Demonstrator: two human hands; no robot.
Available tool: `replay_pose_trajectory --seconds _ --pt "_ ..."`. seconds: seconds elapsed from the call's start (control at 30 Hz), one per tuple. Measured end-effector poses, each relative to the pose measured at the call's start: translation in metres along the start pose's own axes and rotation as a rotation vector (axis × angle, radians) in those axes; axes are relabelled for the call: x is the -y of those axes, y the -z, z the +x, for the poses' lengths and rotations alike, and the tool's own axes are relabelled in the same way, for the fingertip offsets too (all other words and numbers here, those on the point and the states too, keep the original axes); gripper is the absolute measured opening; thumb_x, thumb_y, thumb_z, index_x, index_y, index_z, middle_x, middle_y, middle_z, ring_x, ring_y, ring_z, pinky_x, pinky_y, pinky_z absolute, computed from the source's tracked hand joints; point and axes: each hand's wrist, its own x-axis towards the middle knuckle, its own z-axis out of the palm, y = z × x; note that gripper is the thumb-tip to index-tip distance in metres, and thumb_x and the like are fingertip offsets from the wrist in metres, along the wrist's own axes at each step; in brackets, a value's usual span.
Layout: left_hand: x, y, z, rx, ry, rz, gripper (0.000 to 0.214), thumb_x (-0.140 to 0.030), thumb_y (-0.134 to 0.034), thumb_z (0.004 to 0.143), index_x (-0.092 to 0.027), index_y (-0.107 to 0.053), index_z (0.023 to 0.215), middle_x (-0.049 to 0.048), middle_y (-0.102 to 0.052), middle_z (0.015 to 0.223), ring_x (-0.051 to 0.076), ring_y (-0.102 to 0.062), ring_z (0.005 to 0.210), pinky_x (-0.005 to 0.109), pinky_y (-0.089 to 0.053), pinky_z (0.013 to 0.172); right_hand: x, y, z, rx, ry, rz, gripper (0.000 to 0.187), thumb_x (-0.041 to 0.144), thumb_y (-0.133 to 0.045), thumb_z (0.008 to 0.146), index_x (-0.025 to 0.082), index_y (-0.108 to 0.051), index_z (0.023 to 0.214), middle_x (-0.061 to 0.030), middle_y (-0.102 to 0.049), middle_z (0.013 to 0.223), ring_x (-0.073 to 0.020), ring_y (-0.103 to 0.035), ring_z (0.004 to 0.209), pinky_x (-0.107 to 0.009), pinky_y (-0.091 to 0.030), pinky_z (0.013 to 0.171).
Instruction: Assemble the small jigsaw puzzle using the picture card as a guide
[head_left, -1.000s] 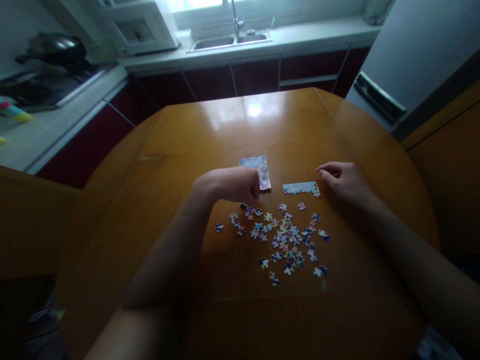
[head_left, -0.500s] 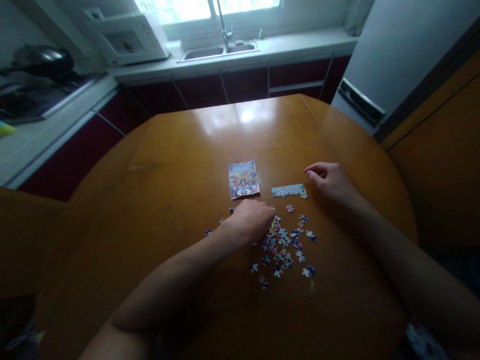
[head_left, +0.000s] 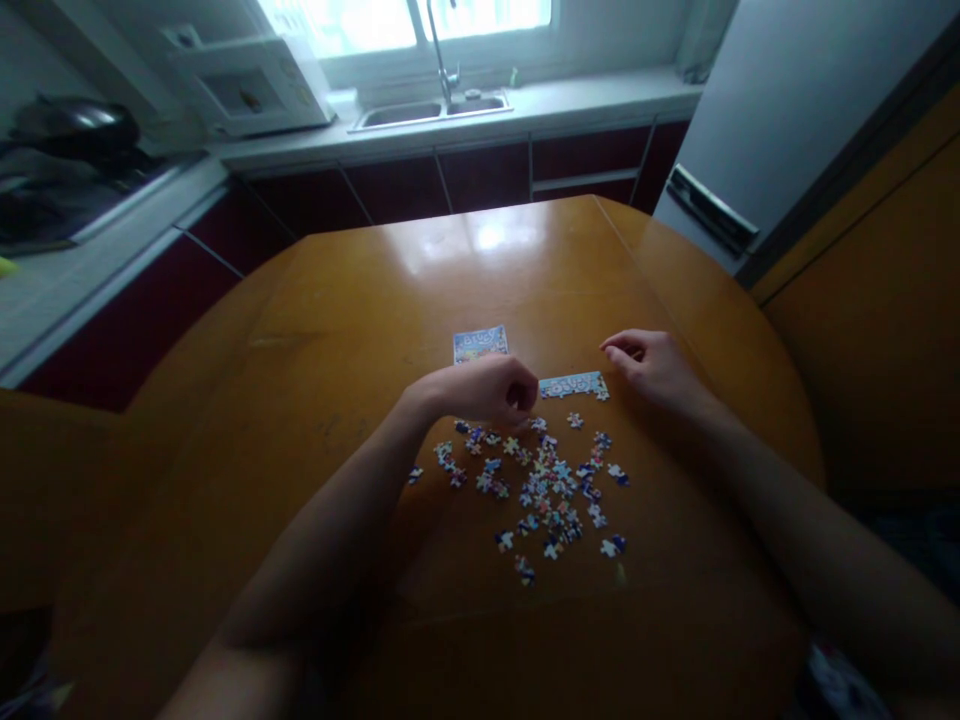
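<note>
My left hand [head_left: 486, 389] is curled closed just above the table, over the lower part of a small picture card [head_left: 480, 343]. What its fingers hold is too small to make out. A short joined strip of puzzle pieces [head_left: 574, 385] lies right of it. My right hand [head_left: 651, 364] rests at the strip's right end, fingers loosely bent and apart, holding nothing that I can see. Several loose jigsaw pieces [head_left: 544, 487] are scattered on the table [head_left: 360, 300] in front of both hands.
The round wooden table has a folding leaf on its right side [head_left: 720, 330]. Behind it run dark red cabinets [head_left: 480, 175] under a counter with a sink [head_left: 427, 108], a microwave [head_left: 244, 80] and a wok on a stove [head_left: 71, 130]. A fridge [head_left: 787, 100] stands at the right.
My left hand went down into the loose pieces, then rose back closed toward the card and the strip. My right hand stayed beside the strip. The view drifted slightly.
</note>
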Motion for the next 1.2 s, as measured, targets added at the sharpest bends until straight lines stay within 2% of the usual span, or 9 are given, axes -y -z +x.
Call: replay_pose_trajectory --seconds 0.23,0.33,0.5,0.67,0.77,0.87,0.97,1.1,1.2 --pt "0.014 0.010 -0.001 -0.107 0.129 0.059 0.013 -0.020 -0.063 0.078 -0.015 -0.073 0.085 0.0031 -0.071 0.078 0.011 -0.058 0.066 0.023 -0.039 0.061 -0.002 0.000 0.000 0.004 0.000 -0.007 0.019 0.031 -0.061 0.087 0.020 -0.075 0.092 -0.0092 -0.077 0.093 -0.0236 -0.070 0.083 -0.037 -0.055 0.074" --pt "0.013 0.000 0.001 -0.043 0.119 0.066 0.014 -0.022 -0.065 0.077 -0.017 -0.074 0.086 0.0035 -0.073 0.082 0.011 -0.058 0.067 0.024 -0.039 0.062 -0.002 -0.001 0.000 0.003 0.002 -0.007 0.019 0.031 -0.061 0.087 0.020 -0.075 0.092 -0.0089 -0.077 0.093 -0.0237 -0.070 0.082 -0.036 -0.055 0.073" --pt "-0.001 -0.020 0.008 0.005 0.199 0.204 0.013 -0.022 -0.068 0.071 -0.018 -0.073 0.082 0.0043 -0.070 0.077 0.014 -0.052 0.060 0.028 -0.035 0.057 -0.002 -0.001 -0.001 0.007 0.002 -0.009 0.019 0.030 -0.060 0.087 0.020 -0.075 0.091 -0.0090 -0.077 0.092 -0.0238 -0.070 0.082 -0.036 -0.054 0.072" --pt "-0.008 -0.022 0.006 0.003 0.156 0.233 0.013 -0.016 -0.060 0.072 -0.018 -0.071 0.080 0.0042 -0.066 0.072 0.013 -0.047 0.057 0.029 -0.033 0.054 -0.001 0.001 -0.001 -0.001 0.001 0.004 0.018 0.030 -0.060 0.087 0.020 -0.074 0.090 -0.0088 -0.077 0.091 -0.0234 -0.070 0.081 -0.036 -0.054 0.073" --pt "-0.007 -0.013 0.003 -0.029 0.085 0.158 0.019 -0.016 -0.061 0.074 -0.018 -0.071 0.091 0.0027 -0.067 0.077 0.013 -0.051 0.060 0.027 -0.036 0.055 0.002 0.001 -0.001 0.007 -0.008 0.008 0.018 0.029 -0.060 0.087 0.019 -0.074 0.091 -0.0093 -0.077 0.093 -0.0236 -0.070 0.082 -0.036 -0.053 0.073" --pt "-0.009 -0.003 0.003 -0.140 -0.084 0.014 0.019 -0.019 -0.060 0.081 -0.017 -0.070 0.097 0.0036 -0.069 0.087 0.012 -0.056 0.070 0.025 -0.043 0.064 0.011 0.000 -0.003 0.012 -0.017 0.043 0.018 0.029 -0.061 0.087 0.018 -0.075 0.090 -0.0096 -0.077 0.092 -0.0234 -0.069 0.081 -0.035 -0.052 0.071" --pt "-0.012 -0.002 0.009 -0.297 -0.197 -0.153 0.016 -0.019 -0.060 0.084 -0.015 -0.068 0.096 0.0045 -0.069 0.092 0.010 -0.055 0.073 0.023 -0.045 0.066 0.026 -0.004 -0.008 0.092 -0.064 0.173 0.019 0.032 -0.064 0.086 0.019 -0.075 0.091 -0.0081 -0.077 0.089 -0.0217 -0.068 0.078 -0.034 -0.051 0.068" --pt "-0.009 -0.021 0.023 -0.595 -0.242 -0.286 0.012 -0.024 -0.068 0.084 -0.017 -0.070 0.093 0.0010 -0.065 0.079 0.010 -0.051 0.068 0.023 -0.041 0.059 0.045 -0.010 -0.017 0.245 -0.107 0.469 0.022 0.037 -0.070 0.083 0.018 -0.076 0.095 -0.0059 -0.076 0.087 -0.0186 -0.067 0.077 -0.031 -0.051 0.069" --pt "-0.004 -0.038 0.035 -0.774 -0.242 -0.352 0.012 -0.026 -0.074 0.082 -0.019 -0.072 0.091 -0.0007 -0.063 0.073 0.010 -0.050 0.065 0.023 -0.038 0.055 0.050 -0.013 -0.022 0.274 -0.147 0.630 0.025 0.038 -0.074 0.081 0.018 -0.075 0.095 -0.0049 -0.074 0.081 -0.0165 -0.066 0.072 -0.029 -0.049 0.065"
